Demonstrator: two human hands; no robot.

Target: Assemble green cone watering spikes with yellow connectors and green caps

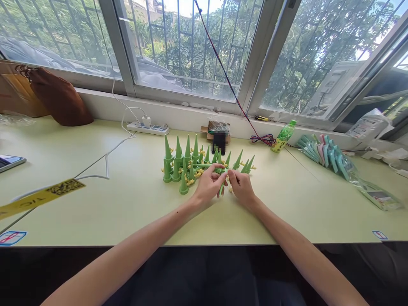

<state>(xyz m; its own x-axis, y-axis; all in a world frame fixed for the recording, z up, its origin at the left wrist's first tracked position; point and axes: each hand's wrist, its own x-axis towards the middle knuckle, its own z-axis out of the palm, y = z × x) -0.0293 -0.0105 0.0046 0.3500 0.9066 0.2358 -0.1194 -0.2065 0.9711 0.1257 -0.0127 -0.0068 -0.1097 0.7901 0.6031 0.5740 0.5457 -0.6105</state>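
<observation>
My left hand [208,182] is closed around a slim green plastic piece [221,190] whose lower end sticks out below the fingers. Right beside it, my right hand [242,185] pinches at the top of the same piece, thumb and fingertips pressed together. What lies between those fingertips is mostly hidden. Just beyond both hands stands a cluster of green plastic cones [167,148], several of them upright on wider round bases. Small yellow pieces [191,182] lie among the cones, some against their sides. Tilted green cones [237,160] are on the right of the cluster.
Behind the cones are a small cardboard box [208,128] and a white power strip [148,127]. A green bottle [283,136] and bagged teal and pink items [325,153] stand right. Left are a brown pouch [62,100], a phone [11,161] and a white cable [106,165].
</observation>
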